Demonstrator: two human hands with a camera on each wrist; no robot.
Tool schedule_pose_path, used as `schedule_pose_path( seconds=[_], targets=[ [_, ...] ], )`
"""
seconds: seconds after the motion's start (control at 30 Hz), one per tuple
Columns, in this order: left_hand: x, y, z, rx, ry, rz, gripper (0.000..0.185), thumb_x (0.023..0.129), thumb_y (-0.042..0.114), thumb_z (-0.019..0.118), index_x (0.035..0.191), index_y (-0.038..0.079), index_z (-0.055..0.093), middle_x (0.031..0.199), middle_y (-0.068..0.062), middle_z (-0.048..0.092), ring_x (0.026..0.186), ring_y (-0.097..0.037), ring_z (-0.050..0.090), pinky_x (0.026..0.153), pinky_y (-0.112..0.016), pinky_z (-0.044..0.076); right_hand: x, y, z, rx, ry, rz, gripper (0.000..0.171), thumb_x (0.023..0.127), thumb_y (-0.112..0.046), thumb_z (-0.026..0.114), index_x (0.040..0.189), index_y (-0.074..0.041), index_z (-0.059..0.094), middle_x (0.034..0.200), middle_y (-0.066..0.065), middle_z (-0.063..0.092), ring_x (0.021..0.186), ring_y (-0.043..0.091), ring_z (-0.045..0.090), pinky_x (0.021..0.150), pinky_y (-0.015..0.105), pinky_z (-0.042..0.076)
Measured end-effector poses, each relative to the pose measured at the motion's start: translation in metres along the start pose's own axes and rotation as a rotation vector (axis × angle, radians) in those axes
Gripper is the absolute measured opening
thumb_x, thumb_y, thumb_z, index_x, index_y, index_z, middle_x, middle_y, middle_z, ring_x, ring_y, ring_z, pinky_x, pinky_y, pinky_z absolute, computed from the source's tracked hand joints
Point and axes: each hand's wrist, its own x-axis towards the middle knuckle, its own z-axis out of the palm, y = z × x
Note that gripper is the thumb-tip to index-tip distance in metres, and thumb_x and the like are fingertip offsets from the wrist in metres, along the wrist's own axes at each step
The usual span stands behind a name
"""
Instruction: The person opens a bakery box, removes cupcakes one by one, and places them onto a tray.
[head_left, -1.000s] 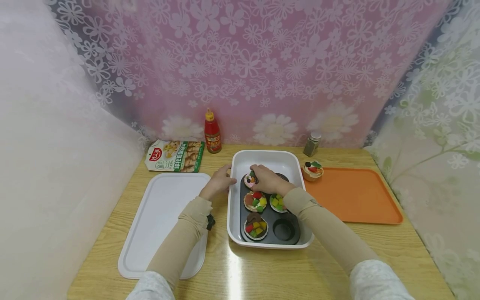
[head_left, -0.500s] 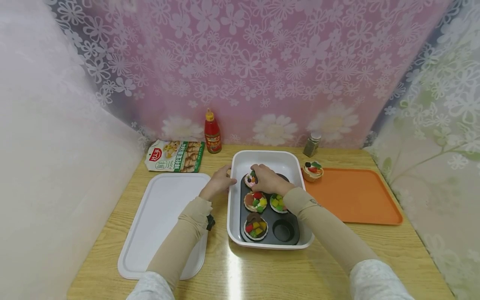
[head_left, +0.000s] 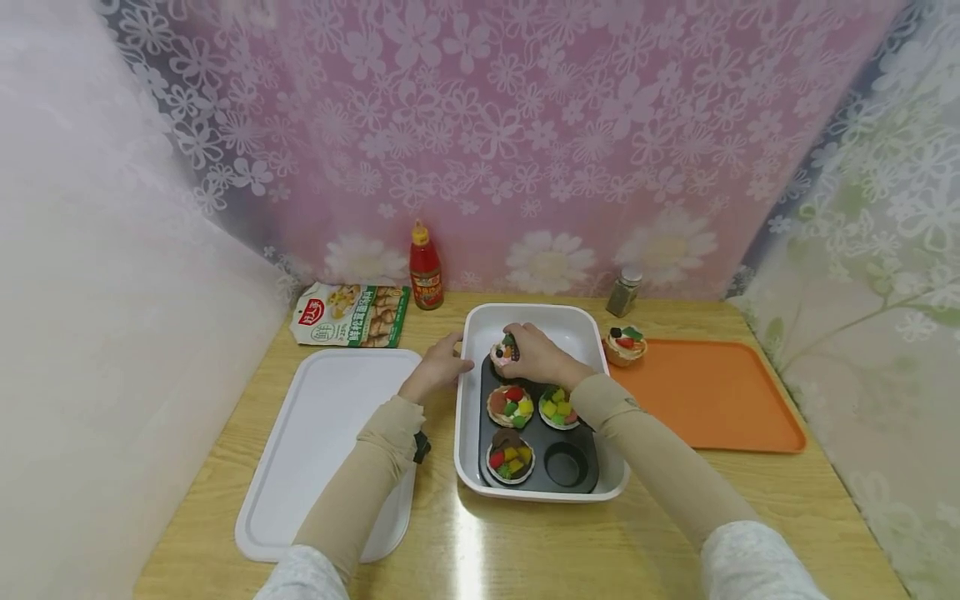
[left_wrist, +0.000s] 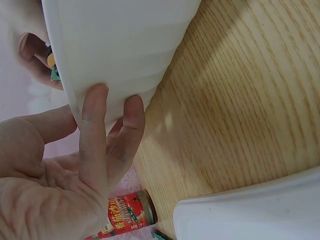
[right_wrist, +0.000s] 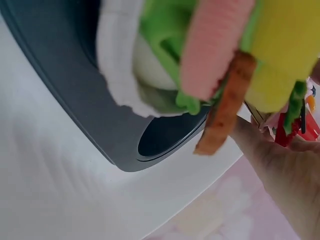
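My right hand [head_left: 538,356] pinches a small fruit tart [head_left: 504,354] with pink cream and a dark berry, over the back-left cup of a dark muffin tin [head_left: 542,467]. The tin lies inside a deep white tub [head_left: 540,495]. My left hand [head_left: 438,367] grips the tub's left wall, its thumb at the rim and its fingers [left_wrist: 93,135] against the outside. Still in cups are a strawberry-topped tart [head_left: 511,406], a chocolate-topped tart [head_left: 510,458] and a tart with yellow cubes [head_left: 559,407]. That last one looms close in the right wrist view. The front-right cup is bare.
Another tart [head_left: 625,345] stands at the corner of an orange tray [head_left: 712,396] on the right. A white tray [head_left: 330,450] lies on the left. Along the back are a food packet [head_left: 351,315], a red ketchup bottle [head_left: 426,271] and a spice jar [head_left: 624,292].
My right hand has raised the pink-cream tart a little, and the dark cup rim now shows beneath it. My left hand has stayed at the tub's wall.
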Motion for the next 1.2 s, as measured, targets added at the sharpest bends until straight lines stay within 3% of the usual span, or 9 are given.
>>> schedule_pose_path(
  seconds=[0.07, 0.27, 0.57, 0.8, 1.2],
  targets=[
    [0.000, -0.001, 0.001, -0.005, 0.000, -0.008, 0.064, 0.105, 0.012, 0.063, 0.163, 0.016, 0.037, 0.123, -0.023, 0.065, 0.087, -0.025, 0.067, 0.079, -0.044, 0.065, -0.001, 0.000, -0.001, 0.021, 0.012, -0.012, 0.082, 0.092, -0.032, 0.077, 0.159, -0.003, 0.040, 0.147, 0.025, 0.048, 0.119, 0.034, 0.055, 0.102, 0.050, 0.052],
    [0.000, 0.000, 0.000, 0.006, 0.004, -0.008, 0.064, 0.105, 0.013, 0.063, 0.163, 0.014, 0.037, 0.119, -0.022, 0.064, 0.081, -0.022, 0.064, 0.072, -0.040, 0.064, -0.007, -0.005, -0.011, 0.075, 0.072, -0.024, 0.079, 0.092, -0.027, 0.078, 0.158, -0.008, 0.039, 0.151, 0.024, 0.042, 0.115, 0.034, 0.057, 0.097, 0.049, 0.053],
    [0.000, 0.000, 0.002, -0.003, 0.010, -0.004, 0.065, 0.104, 0.011, 0.064, 0.164, 0.015, 0.037, 0.120, -0.023, 0.064, 0.086, -0.026, 0.068, 0.072, -0.039, 0.065, -0.015, -0.001, -0.025, 0.155, 0.124, 0.005, 0.087, 0.092, -0.024, 0.079, 0.162, -0.005, 0.030, 0.154, 0.022, 0.039, 0.123, 0.034, 0.057, 0.103, 0.050, 0.053],
    [0.001, 0.000, 0.002, -0.006, 0.013, -0.009, 0.064, 0.105, 0.011, 0.063, 0.163, 0.015, 0.037, 0.123, -0.023, 0.063, 0.094, -0.030, 0.070, 0.074, -0.040, 0.065, -0.017, 0.011, -0.034, 0.153, 0.169, 0.020, 0.089, 0.093, -0.025, 0.079, 0.162, -0.002, 0.029, 0.159, 0.025, 0.037, 0.131, 0.038, 0.053, 0.111, 0.055, 0.050],
    [-0.001, 0.000, 0.002, -0.006, 0.017, 0.000, 0.064, 0.105, 0.011, 0.063, 0.163, 0.015, 0.038, 0.122, -0.023, 0.064, 0.090, -0.027, 0.068, 0.072, -0.039, 0.065, -0.026, 0.026, -0.042, 0.173, 0.209, 0.001, 0.088, 0.090, -0.023, 0.082, 0.161, -0.004, 0.033, 0.158, 0.023, 0.041, 0.131, 0.040, 0.054, 0.111, 0.057, 0.051]
  ],
)
